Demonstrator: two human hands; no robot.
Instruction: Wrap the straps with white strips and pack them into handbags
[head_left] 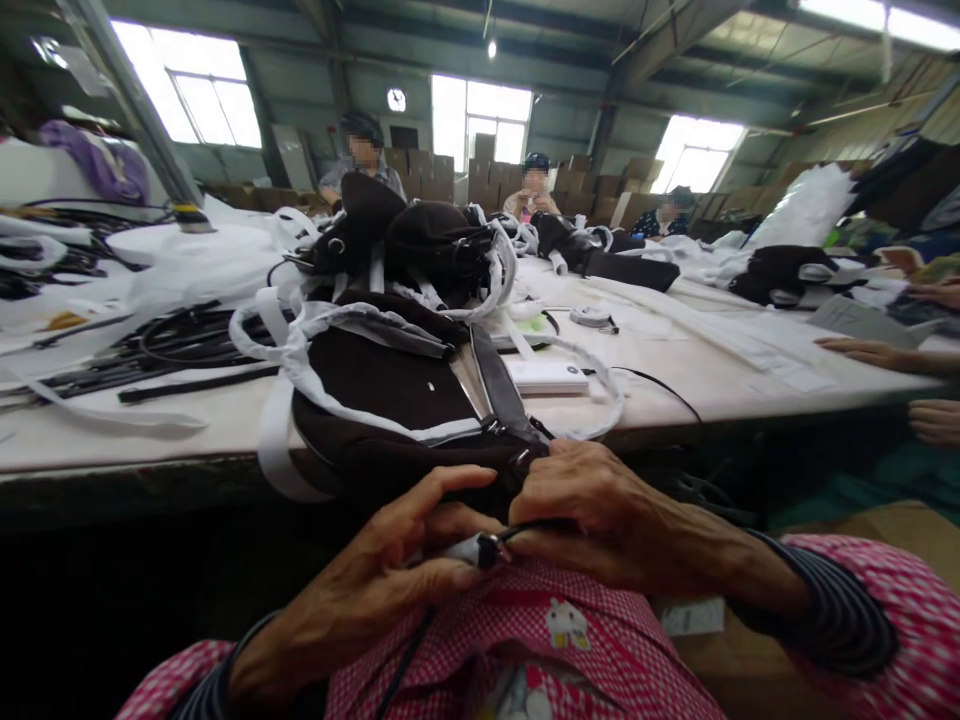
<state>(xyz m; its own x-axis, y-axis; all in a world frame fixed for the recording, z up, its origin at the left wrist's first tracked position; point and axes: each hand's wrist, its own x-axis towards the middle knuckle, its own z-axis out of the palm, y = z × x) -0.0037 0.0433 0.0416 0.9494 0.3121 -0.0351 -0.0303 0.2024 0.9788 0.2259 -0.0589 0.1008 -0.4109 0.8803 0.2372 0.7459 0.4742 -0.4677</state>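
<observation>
A dark brown bag (397, 385) wrapped in white paper strips hangs over the table's front edge, right before me. My left hand (390, 570) pinches a thin black strap end with a small metal buckle (487, 548) and a white wrapped piece. My right hand (592, 510) is closed on the same strap, close against the bag's lower corner. Both hands meet above my pink checked apron.
The long white table (720, 375) carries a white power bank (547, 375) with a cable, more black bags (427, 245), loose black straps (172, 345) at left and white wrapping. Three people sit at the far end. Another person's hands (900, 355) rest at right.
</observation>
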